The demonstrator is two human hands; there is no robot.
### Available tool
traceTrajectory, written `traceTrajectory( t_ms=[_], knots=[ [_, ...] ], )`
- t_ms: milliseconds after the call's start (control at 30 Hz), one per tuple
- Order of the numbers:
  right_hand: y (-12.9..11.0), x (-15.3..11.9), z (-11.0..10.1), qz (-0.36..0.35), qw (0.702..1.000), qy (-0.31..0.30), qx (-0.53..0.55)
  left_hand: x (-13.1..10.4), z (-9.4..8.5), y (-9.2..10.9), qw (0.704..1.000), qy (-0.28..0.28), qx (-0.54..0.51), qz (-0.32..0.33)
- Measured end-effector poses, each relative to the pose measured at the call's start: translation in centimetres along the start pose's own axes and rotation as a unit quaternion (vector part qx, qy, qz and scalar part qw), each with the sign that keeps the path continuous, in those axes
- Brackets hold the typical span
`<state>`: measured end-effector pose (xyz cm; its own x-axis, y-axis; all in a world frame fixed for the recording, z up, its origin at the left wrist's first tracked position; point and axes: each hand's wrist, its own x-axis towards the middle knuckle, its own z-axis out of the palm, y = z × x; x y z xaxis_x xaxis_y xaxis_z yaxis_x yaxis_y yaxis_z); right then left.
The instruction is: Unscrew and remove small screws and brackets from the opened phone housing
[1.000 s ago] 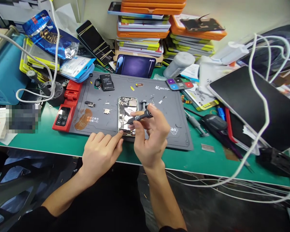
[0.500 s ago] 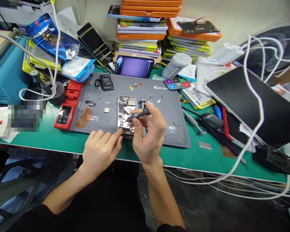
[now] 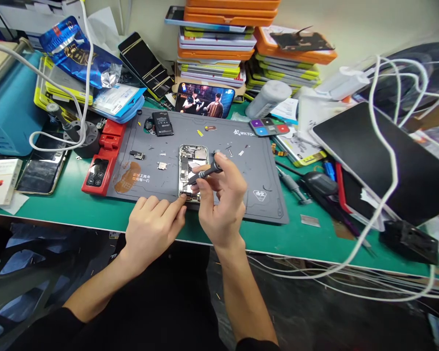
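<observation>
An opened phone [image 3: 185, 163] with its inner parts bare lies on a grey work mat [image 3: 219, 141]. My left hand [image 3: 153, 222] is closed, with its fingers bent and the index fingertip pressing on the phone's lower left corner. Above the phone, my right hand [image 3: 223, 195] grips a dark screwdriver [image 3: 211, 169] slantwise between thumb and fingers. The driver's tip points down and left into the lower half of the phone; whether it touches a screw is too small to tell. A black battery [image 3: 163, 124] and small loose parts such as a metal piece [image 3: 162, 166] lie around on the mat.
Behind the mat a propped phone [image 3: 205, 101] plays a video, beside stacked orange cases [image 3: 230, 17]. A red device [image 3: 98, 174] borders the mat's left side. To the right are a grey bottle [image 3: 269, 97], a black panel [image 3: 388, 156] and a hanging white cable [image 3: 391, 161].
The screwdriver and my right hand have shifted slightly left. My left hand stays in place on the phone. The propped phone's screen has gone from plain purple to a picture with people.
</observation>
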<state>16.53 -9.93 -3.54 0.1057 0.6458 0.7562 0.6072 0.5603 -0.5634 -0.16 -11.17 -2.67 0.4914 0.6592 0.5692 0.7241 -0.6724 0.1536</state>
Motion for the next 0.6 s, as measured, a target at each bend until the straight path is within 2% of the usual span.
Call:
traceTrajectory(
  t_ms=[233,600],
  knots=[
    [-0.17,-0.21,-0.17,0.001,0.999,-0.031,-0.008,0.04,0.01,0.05,1.0,-0.002,-0.001,-0.001],
    [-0.25,-0.05,-0.12,-0.01,1.0,-0.024,-0.006,-0.19,0.09,0.01,1.0,-0.008,-0.005,-0.003]
  ],
)
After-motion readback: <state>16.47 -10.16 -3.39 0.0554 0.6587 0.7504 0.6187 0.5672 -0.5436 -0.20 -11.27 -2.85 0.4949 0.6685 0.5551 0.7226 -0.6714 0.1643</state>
